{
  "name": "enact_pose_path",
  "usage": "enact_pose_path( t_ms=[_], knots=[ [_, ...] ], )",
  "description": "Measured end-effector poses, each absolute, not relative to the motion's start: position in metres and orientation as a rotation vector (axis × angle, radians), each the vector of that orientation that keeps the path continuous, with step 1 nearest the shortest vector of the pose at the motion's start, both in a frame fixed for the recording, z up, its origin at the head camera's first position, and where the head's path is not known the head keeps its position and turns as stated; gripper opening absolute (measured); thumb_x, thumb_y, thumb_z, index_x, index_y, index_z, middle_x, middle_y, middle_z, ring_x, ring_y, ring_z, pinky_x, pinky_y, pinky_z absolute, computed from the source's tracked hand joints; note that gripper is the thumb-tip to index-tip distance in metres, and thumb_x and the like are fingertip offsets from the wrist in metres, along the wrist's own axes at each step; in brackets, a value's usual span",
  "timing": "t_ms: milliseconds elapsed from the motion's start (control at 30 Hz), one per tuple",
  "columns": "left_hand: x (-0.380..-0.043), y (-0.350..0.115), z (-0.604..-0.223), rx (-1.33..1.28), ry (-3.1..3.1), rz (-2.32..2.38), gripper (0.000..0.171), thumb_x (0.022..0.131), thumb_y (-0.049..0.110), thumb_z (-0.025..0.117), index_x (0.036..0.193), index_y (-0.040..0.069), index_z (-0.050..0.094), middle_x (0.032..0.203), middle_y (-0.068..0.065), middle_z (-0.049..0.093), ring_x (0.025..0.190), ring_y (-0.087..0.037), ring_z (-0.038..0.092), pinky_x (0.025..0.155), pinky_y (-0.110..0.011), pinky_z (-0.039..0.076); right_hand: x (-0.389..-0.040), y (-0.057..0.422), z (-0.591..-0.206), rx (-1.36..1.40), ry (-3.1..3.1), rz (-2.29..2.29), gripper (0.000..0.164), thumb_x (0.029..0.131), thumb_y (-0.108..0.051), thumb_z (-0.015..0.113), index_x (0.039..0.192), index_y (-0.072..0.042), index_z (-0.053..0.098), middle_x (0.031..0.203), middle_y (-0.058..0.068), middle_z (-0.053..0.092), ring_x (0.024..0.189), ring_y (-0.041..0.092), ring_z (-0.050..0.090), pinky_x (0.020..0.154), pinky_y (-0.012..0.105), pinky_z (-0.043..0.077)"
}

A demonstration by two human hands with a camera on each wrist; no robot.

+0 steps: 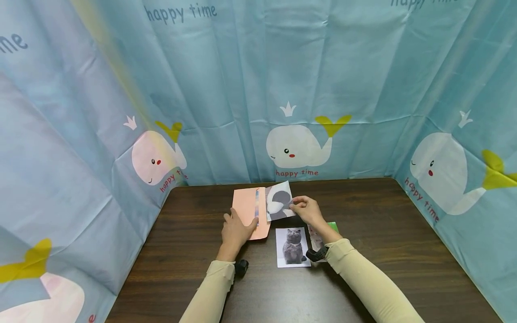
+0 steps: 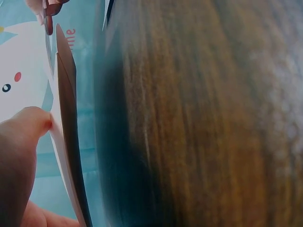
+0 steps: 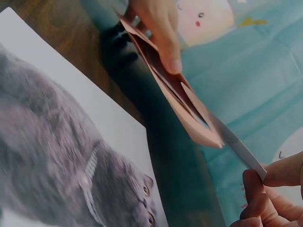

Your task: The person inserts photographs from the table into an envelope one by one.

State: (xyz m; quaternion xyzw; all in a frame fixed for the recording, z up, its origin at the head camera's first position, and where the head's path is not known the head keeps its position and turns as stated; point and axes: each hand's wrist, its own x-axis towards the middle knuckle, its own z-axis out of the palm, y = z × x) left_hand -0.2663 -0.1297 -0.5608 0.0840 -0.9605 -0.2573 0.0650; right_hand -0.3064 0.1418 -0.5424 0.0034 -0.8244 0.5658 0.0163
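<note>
My left hand (image 1: 236, 229) grips a peach paper envelope (image 1: 243, 202) by its sides, with the thumb on the upper face in the right wrist view. Through the envelope's open side, a strip of a colourful picture shows. Between thumb and fingers, my right hand (image 1: 308, 211) pinches the right edge of a photo card (image 1: 273, 211) in grey and white. The card's left end lies at the envelope's opening, and in the right wrist view it slants into the mouth. The envelope (image 3: 182, 111) is held above the table there.
A grey cat photo (image 1: 293, 246) lies flat on the dark wooden table (image 1: 181, 251), in front of the envelope. Beside it, another card with a green corner (image 1: 333, 226) is partly covered by my right wrist. A blue whale-print curtain (image 1: 226, 148) closes off the table's back and sides.
</note>
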Motion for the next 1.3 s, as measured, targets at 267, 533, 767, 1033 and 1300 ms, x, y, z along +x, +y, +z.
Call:
enact_pose_path(
  t_ms=[267, 533, 767, 1033, 1300],
  knots=[
    [-0.267, -0.128, -0.564, 0.246, -2.883, -0.77, 0.115, 0.088, 0.067, 0.074, 0.161, -0.012, 0.033, 0.133, -0.038, 0.047, 0.106, -0.053, 0.064, 0.087, -0.06, 0.058, -0.302, 0.127, -0.545, 0.023, -2.545, 1.807, 0.026, 0.098, -0.011, 0.079, 0.12, 0.001, 0.073, 0.074, -0.001, 0.066, 0.066, 0.012, 0.05, 0.061, 0.028, 0.037],
    [-0.265, -0.128, -0.563, 0.222, -2.862, -0.77, 0.114, 0.089, 0.066, 0.074, 0.161, -0.013, 0.034, 0.131, -0.039, 0.048, 0.104, -0.055, 0.065, 0.085, -0.06, 0.058, -0.304, 0.117, -0.548, 0.031, -2.518, 1.828, 0.024, 0.097, -0.009, 0.079, 0.117, 0.002, 0.073, 0.072, 0.0, 0.065, 0.063, 0.011, 0.05, 0.057, 0.027, 0.036],
    [-0.265, -0.129, -0.561, 0.224, -2.879, -0.766, 0.114, 0.09, 0.065, 0.073, 0.161, -0.014, 0.031, 0.131, -0.038, 0.048, 0.105, -0.054, 0.065, 0.086, -0.06, 0.058, -0.31, 0.11, -0.555, 0.042, -2.512, 1.8, 0.024, 0.095, -0.008, 0.08, 0.115, 0.004, 0.074, 0.073, -0.001, 0.07, 0.064, 0.008, 0.055, 0.059, 0.025, 0.04],
    [-0.266, -0.13, -0.561, 0.235, -2.887, -0.784, 0.114, 0.09, 0.064, 0.073, 0.161, -0.014, 0.031, 0.133, -0.038, 0.047, 0.108, -0.055, 0.064, 0.089, -0.061, 0.057, -0.311, 0.1, -0.554, 0.033, -2.504, 1.858, 0.025, 0.096, -0.009, 0.08, 0.117, 0.004, 0.073, 0.083, 0.01, 0.077, 0.07, 0.018, 0.066, 0.063, 0.026, 0.048],
    [-0.265, -0.129, -0.558, 0.241, -2.882, -0.785, 0.112, 0.09, 0.064, 0.074, 0.16, -0.013, 0.033, 0.134, -0.038, 0.047, 0.108, -0.055, 0.065, 0.089, -0.06, 0.058, -0.311, 0.09, -0.55, 0.003, -2.491, 1.882, 0.022, 0.101, -0.015, 0.075, 0.112, 0.004, 0.075, 0.076, 0.012, 0.073, 0.059, 0.01, 0.057, 0.058, 0.026, 0.043]
  ],
)
